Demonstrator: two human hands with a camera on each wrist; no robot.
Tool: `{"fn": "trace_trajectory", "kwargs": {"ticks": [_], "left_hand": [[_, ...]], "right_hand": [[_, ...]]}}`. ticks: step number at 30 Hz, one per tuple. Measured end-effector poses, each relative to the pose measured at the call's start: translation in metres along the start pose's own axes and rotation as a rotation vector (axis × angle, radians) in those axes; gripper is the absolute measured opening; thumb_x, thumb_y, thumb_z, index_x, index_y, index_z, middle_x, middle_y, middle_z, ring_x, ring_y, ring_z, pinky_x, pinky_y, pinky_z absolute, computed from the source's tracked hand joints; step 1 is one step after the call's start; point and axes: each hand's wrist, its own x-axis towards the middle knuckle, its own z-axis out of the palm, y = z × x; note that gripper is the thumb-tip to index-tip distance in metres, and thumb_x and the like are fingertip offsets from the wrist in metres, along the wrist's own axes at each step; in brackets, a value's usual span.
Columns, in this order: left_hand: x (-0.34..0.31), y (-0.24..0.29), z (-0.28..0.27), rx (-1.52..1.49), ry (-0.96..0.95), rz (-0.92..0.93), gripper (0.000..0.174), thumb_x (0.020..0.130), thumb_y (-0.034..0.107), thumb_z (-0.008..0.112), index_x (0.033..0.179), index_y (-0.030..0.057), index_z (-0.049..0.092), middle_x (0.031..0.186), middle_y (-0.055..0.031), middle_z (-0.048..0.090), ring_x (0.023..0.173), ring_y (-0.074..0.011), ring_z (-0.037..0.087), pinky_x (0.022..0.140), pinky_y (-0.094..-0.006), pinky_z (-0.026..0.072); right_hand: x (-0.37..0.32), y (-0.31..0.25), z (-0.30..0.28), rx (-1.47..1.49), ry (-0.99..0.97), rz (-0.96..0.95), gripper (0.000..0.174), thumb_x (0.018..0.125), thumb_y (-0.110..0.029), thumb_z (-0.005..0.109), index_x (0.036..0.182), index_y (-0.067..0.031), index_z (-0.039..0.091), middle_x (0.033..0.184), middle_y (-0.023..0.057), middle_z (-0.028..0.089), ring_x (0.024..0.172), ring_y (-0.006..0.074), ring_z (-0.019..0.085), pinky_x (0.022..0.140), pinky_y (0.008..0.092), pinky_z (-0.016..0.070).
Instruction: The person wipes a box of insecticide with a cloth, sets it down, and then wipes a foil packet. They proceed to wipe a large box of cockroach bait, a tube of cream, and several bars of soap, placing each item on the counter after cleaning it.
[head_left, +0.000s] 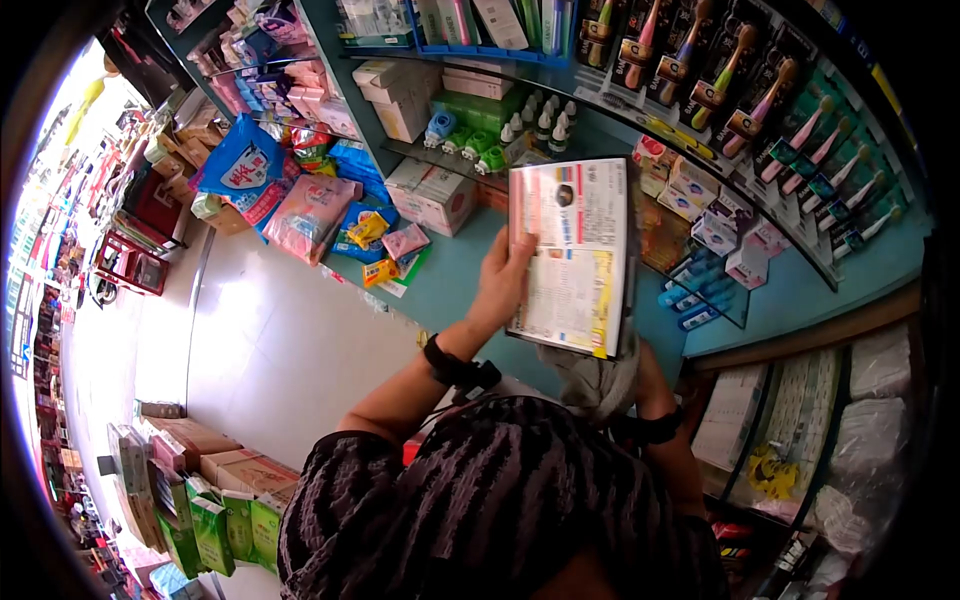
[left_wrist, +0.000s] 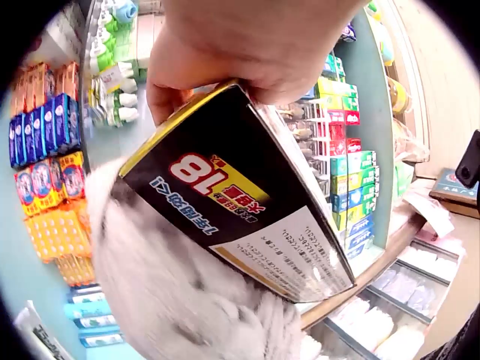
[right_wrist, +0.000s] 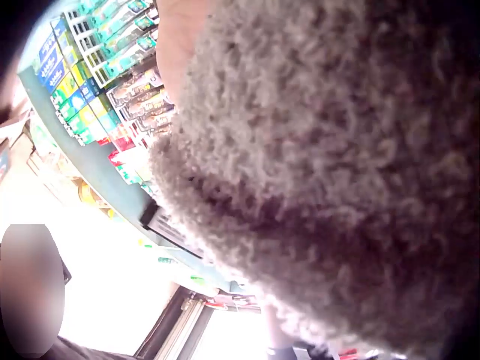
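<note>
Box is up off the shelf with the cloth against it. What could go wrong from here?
1. The left hand grips the box along one edge only, so pressure from the grey cloth could twist it loose and drop it.
2. The box is raised close to the small bottles and the hanging toothbrushes. A swing might knock some down.

Count on inspection: one printed box point(head_left: 575, 255); one grey fluffy cloth point(head_left: 598, 378); two black wrist straps point(head_left: 447, 362); one left hand point(head_left: 500, 285) visible; shelf stock point(head_left: 430, 195) too crowded to count.
</note>
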Motion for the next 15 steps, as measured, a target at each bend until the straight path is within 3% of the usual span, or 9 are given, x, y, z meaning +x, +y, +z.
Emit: {"fn": "trace_trajectory", "kwargs": {"ticks": [3,4,6,9,12,13,15], "left_hand": [[0.009,-0.007,-0.031,-0.060,0.072,0.159,0.038,0.095,0.021,0.052,0.125,-0.0001,0.045,0.106,-0.0057,0.058,0.096,-0.0103,0.053,0.081,-0.0237,0.0441],[0.008,0.001,-0.042,-0.013,0.101,0.043,0.047,0.091,0.022,0.058,0.129,-0.0005,0.042,0.106,-0.0060,0.057,0.097,-0.0111,0.053,0.080,-0.0249,0.0453],[0.023,-0.019,-0.071,0.091,0.107,0.071,0.055,0.084,0.022,0.067,0.128,-0.0005,0.044,0.105,-0.0082,0.056,0.096,-0.0154,0.055,0.078,-0.0280,0.0467],[0.032,-0.039,-0.087,0.918,0.145,0.324,0.060,0.073,0.018,0.074,0.125,0.0014,0.048,0.104,-0.0117,0.054,0.097,-0.0254,0.056,0.081,-0.0342,0.0469],[0.044,-0.076,-0.096,1.096,-0.005,0.349,0.057,0.067,0.018,0.074,0.119,0.0050,0.053,0.105,-0.0141,0.053,0.097,-0.0339,0.054,0.083,-0.0389,0.0456],[0.051,-0.089,-0.099,1.097,-0.031,0.242,0.055,0.066,0.020,0.074,0.115,0.0086,0.054,0.106,-0.0129,0.053,0.100,-0.0350,0.053,0.088,-0.0442,0.0411],[0.060,-0.104,-0.101,1.237,-0.075,0.194,0.056,0.066,0.021,0.075,0.117,0.0103,0.053,0.108,-0.0114,0.052,0.103,-0.0333,0.051,0.092,-0.0441,0.0384]], "right_hand": [[-0.012,-0.012,0.003,-0.527,0.087,-0.272,0.046,0.098,-0.032,0.041,0.133,-0.0032,0.040,0.123,0.0084,0.052,0.106,0.0172,0.053,0.090,0.0295,0.0428],[-0.018,-0.018,0.004,-0.735,0.128,-0.385,0.046,0.098,-0.032,0.041,0.134,-0.0032,0.040,0.123,0.0087,0.052,0.106,0.0175,0.053,0.091,0.0300,0.0429],[-0.019,-0.023,-0.003,-0.274,0.099,-0.344,0.050,0.095,-0.036,0.046,0.133,-0.0034,0.041,0.124,0.0099,0.051,0.108,0.0214,0.053,0.092,0.0356,0.0445],[-0.019,-0.016,-0.048,0.112,0.137,-0.376,0.053,0.092,-0.039,0.051,0.131,-0.0043,0.044,0.123,0.0102,0.053,0.108,0.0251,0.054,0.092,0.0396,0.0452],[-0.030,-0.025,-0.043,0.416,0.275,-0.302,0.049,0.092,-0.037,0.051,0.128,-0.0045,0.047,0.121,0.0109,0.055,0.107,0.0263,0.055,0.093,0.0404,0.0451],[-0.033,-0.027,-0.044,0.418,0.361,-0.306,0.045,0.092,-0.036,0.052,0.125,-0.0049,0.051,0.120,0.0116,0.056,0.108,0.0275,0.055,0.093,0.0417,0.0453],[-0.039,-0.029,-0.039,0.483,0.339,-0.310,0.045,0.092,-0.036,0.051,0.125,-0.0046,0.051,0.120,0.0120,0.056,0.108,0.0276,0.055,0.093,0.0419,0.0455]]}}
